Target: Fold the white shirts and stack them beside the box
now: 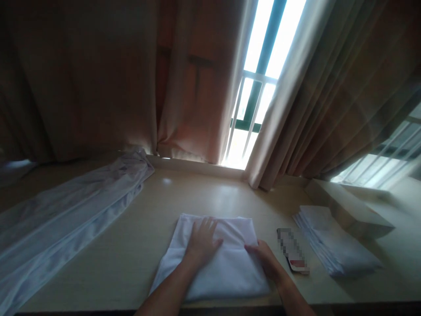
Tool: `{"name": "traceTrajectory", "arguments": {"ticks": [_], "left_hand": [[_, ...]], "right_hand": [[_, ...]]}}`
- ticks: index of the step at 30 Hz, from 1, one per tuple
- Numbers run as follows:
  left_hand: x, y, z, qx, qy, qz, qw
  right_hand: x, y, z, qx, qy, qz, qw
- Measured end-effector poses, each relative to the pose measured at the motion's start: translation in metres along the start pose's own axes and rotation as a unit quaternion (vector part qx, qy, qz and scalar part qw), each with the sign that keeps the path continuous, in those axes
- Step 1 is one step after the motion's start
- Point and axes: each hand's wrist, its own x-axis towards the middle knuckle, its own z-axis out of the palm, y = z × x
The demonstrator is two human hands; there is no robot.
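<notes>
A folded white cloth (230, 272) lies flat on the table in front of me. My left hand (203, 240) rests palm down on its upper part, fingers stretched out. At the cloth's right edge is my right hand (263, 256), its thumb on top and its other fingers hidden under or behind the edge, closed on the fabric. Slight creases run across the cloth between the two hands.
On the left, a long loose white cloth (82, 197) stretches across the table (125, 263). A phone-like object (292, 252), partly pixelated, lies right of my right hand. Farther right sit a stack of folded white cloths (335, 241) and a pale box (351, 208). Curtains (197, 87) hang behind.
</notes>
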Motion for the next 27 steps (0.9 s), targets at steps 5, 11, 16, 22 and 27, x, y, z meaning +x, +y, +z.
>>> {"name": "traceTrajectory", "arguments": {"ticks": [5, 11, 16, 22, 27], "left_hand": [[0.001, 0.004, -0.004, -0.002, -0.004, -0.001, 1.000], [-0.002, 0.007, -0.005, 0.000, -0.003, 0.000, 1.000], [-0.006, 0.011, -0.004, 0.002, -0.001, -0.012, 1.000], [-0.009, 0.013, -0.006, 0.000, -0.011, -0.021, 1.000], [-0.008, 0.013, -0.005, 0.003, -0.022, -0.027, 0.999]], "right_hand": [[-0.001, -0.005, 0.000, -0.019, 0.022, 0.009, 1.000], [-0.003, -0.004, 0.002, -0.012, 0.020, 0.005, 1.000], [0.004, 0.004, -0.003, -0.004, 0.023, -0.023, 0.999], [0.010, 0.011, -0.005, -0.016, 0.023, -0.001, 1.000], [0.010, 0.012, -0.006, -0.015, 0.015, 0.009, 1.000]]}}
